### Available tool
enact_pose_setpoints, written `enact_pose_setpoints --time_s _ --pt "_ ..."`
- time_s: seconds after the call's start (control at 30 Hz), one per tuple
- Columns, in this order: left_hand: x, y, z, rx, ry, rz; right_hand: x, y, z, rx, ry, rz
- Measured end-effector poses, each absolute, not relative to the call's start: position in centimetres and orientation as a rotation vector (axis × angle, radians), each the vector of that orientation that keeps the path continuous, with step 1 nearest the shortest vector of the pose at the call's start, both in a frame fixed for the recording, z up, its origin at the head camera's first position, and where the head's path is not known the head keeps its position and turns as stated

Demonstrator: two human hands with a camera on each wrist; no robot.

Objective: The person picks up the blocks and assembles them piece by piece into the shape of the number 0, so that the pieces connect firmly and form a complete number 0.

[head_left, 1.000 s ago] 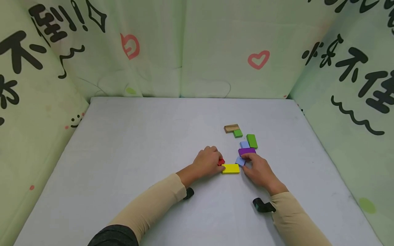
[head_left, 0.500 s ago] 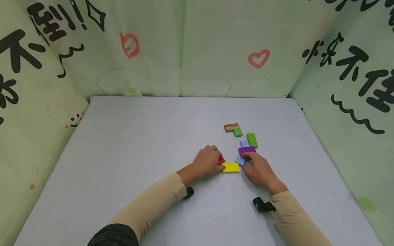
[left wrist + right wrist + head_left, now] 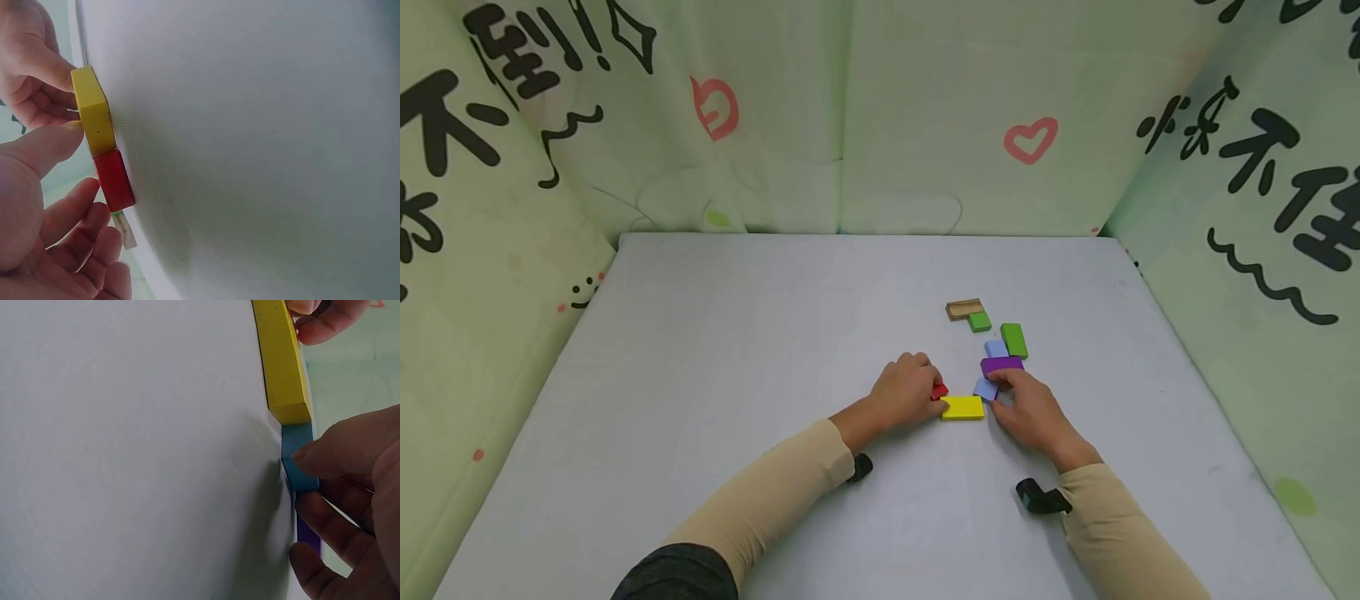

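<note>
In the head view, my left hand (image 3: 907, 389) bends round the near left corner of a curved row of blocks. Its thumb touches the left end of a yellow block (image 3: 962, 407), and its index fingertip is at a red block (image 3: 114, 180) that the hand partly covers. My right hand (image 3: 1032, 414) pinches a light blue block (image 3: 986, 388) at the right end of the yellow one. In the right wrist view, the thumb lies on this blue block (image 3: 299, 447), with the index fingertip at its other end beside a purple block (image 3: 1002, 367).
Beyond the purple block, another light blue block (image 3: 996, 348) and a long green block (image 3: 1014, 341) continue the curve. Farther back, a small green block (image 3: 979, 322) meets a wood-brown block (image 3: 964, 309). All lie on a white table (image 3: 737, 350) with curtains around it.
The whole scene has slid slightly upward in the head view. Both hands keep the same places at the blocks.
</note>
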State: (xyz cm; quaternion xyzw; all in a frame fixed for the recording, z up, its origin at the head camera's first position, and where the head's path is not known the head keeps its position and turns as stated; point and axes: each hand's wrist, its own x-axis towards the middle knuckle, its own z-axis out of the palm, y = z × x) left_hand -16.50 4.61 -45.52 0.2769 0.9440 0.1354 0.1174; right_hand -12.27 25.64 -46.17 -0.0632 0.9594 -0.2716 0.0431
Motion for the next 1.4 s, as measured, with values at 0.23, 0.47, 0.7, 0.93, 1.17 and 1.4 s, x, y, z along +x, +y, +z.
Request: enact_pose_setpoints --time_s 0.23,0.47,0.7,0.93,1.17,1.4 --pt "-16.53 4.64 -45.49 0.807 2.760 0.394 -12.23 25.55 -45.97 -0.187 2.929 -0.836" --pt "-16.50 4.64 -45.39 0.803 2.762 0.389 -12.28 25.65 -46.06 -0.195 2.932 -0.845" --pt "-16.37 4.61 -45.41 0.799 2.767 0.402 -12.23 25.77 -46.28 -0.197 2.938 -0.834" --pt "-16.50 4.71 -45.27 0.758 2.747 0.428 -12.20 25.83 -46.35 -0.203 2.946 -0.837" --pt "-16.64 4.75 -45.35 0.755 2.732 0.425 -12.19 25.81 -46.36 -0.187 2.939 -0.847" --pt "-16.76 4.83 -45.52 0.752 2.701 0.455 -12.14 25.84 -46.31 -0.171 2.946 -0.825"
